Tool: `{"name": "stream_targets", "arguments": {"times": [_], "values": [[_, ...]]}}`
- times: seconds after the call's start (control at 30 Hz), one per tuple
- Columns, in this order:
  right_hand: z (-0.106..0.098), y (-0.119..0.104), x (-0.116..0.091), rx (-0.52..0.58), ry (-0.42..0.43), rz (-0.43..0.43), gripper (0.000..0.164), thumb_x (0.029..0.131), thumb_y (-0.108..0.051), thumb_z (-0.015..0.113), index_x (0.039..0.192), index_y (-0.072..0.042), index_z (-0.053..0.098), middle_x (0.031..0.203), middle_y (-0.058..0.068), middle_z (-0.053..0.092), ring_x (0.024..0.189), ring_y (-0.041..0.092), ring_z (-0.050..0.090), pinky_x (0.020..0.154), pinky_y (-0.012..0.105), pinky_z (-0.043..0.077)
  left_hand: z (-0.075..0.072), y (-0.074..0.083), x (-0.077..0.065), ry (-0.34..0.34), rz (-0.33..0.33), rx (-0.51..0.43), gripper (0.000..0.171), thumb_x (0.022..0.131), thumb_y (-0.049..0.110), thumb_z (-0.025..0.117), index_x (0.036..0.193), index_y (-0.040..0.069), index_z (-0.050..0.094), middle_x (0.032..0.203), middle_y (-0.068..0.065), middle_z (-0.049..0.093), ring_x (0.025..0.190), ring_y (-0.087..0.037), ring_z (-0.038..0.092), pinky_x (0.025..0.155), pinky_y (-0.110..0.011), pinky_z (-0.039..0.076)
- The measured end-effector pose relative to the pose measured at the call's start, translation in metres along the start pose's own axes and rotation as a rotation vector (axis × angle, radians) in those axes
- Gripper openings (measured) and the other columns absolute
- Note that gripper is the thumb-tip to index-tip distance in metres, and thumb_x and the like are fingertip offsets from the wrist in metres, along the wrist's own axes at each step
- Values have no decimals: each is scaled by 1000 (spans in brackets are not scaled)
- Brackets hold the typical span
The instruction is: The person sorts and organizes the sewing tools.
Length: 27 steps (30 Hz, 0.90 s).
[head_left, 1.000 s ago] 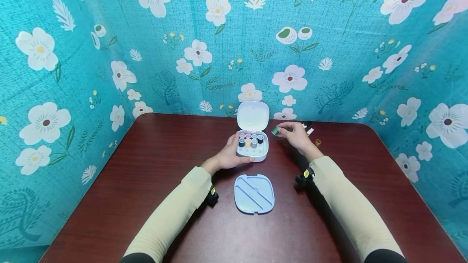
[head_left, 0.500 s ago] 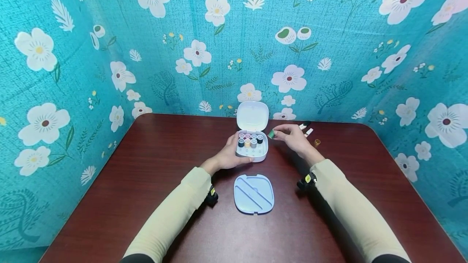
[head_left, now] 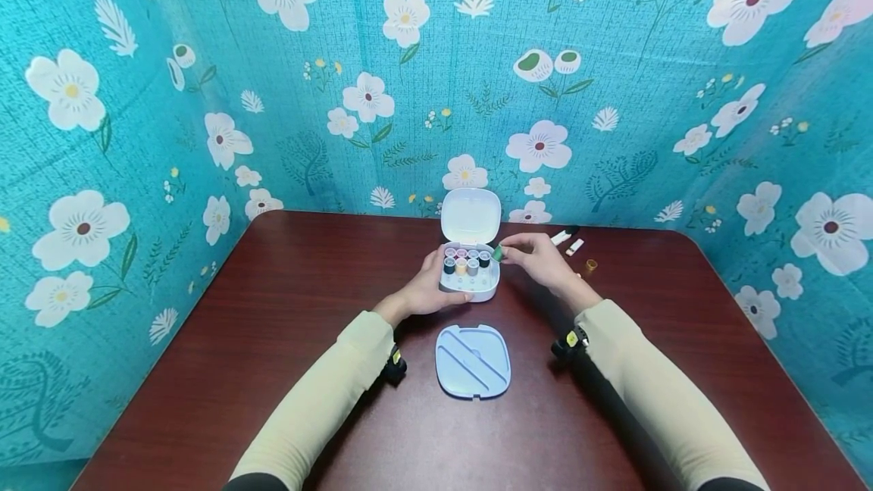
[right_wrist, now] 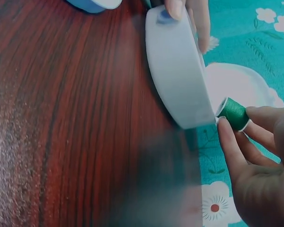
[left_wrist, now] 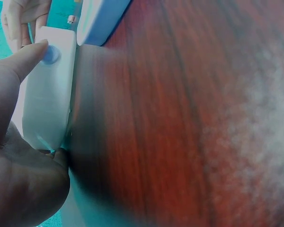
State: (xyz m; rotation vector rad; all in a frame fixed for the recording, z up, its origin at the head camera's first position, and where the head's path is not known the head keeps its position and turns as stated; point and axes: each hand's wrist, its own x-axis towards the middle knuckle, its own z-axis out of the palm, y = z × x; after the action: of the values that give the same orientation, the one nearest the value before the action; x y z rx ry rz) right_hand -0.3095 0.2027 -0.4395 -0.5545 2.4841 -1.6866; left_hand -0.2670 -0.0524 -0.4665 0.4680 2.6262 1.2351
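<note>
A white sewing box point(head_left: 484, 295) stands on the table with its lid point(head_left: 470, 216) tipped up at the back. Two rows of thread spools point(head_left: 461, 267) in several colours sit inside, with small pegs showing in front of them. My left hand point(head_left: 424, 290) grips the box by its left side, its thumb along the front, as the left wrist view also shows. Between thumb and fingers my right hand point(head_left: 542, 260) pinches a green thread spool point(right_wrist: 235, 114), tilted, at the box's right rim.
A light blue tray-like cover point(head_left: 473, 361) lies in front of the box. Behind the right hand lie a white-and-black item point(head_left: 564, 235), a small white piece point(head_left: 575, 247) and an amber ring-like thing point(head_left: 591, 265). A floral curtain point(head_left: 382, 44) hangs beyond the table.
My right hand has carried the green thread spool leftward, from beside the box to its right rim. The left hand keeps its grip on the box, which has not moved.
</note>
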Motion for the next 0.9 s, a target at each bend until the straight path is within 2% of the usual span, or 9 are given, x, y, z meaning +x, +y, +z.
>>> {"name": "stream_targets", "arguments": {"times": [0.17, 0.3, 0.53, 0.67, 0.9], "values": [[6, -6, -1, -162, 13, -34, 22, 91, -12, 62, 109, 1, 66, 104, 14, 66, 88, 28, 66, 78, 35, 52, 1, 0, -1, -5, -1, 5, 118, 72, 51, 75, 151, 17, -6, 153, -9, 7, 134, -22, 24, 107, -38, 26], [10, -12, -1, -274, 20, -73, 21, 89, -12, 65, 106, 1, 67, 98, 10, 67, 84, 21, 64, 72, 36, 52, 1, 0, -1, -7, 6, 0, 117, 73, 50, 75, 151, 17, -5, 153, -10, 7, 134, -23, 24, 107, -39, 27], [15, -18, 1, -486, 22, -167, 20, 87, -12, 68, 103, -2, 69, 91, 4, 66, 78, 17, 61, 70, 36, 50, -1, 0, -2, -7, 10, -3, 116, 73, 50, 75, 151, 19, -6, 153, -9, 6, 133, -23, 25, 107, -41, 28], [18, -21, 2, -547, 10, -210, 18, 85, -12, 69, 100, -2, 71, 88, 4, 65, 74, 16, 58, 66, 34, 48, -1, -1, -1, -9, 7, 8, 118, 73, 52, 74, 151, 17, -7, 153, -9, 5, 134, -23, 23, 107, -40, 27], [23, -22, 6, -638, -15, -255, 17, 83, -10, 70, 97, -1, 72, 90, 7, 66, 78, 18, 61, 70, 35, 50, 0, -1, 0, -9, 15, -9, 116, 73, 49, 76, 151, 18, -5, 152, -9, 7, 133, -23, 25, 107, -40, 28]]}}
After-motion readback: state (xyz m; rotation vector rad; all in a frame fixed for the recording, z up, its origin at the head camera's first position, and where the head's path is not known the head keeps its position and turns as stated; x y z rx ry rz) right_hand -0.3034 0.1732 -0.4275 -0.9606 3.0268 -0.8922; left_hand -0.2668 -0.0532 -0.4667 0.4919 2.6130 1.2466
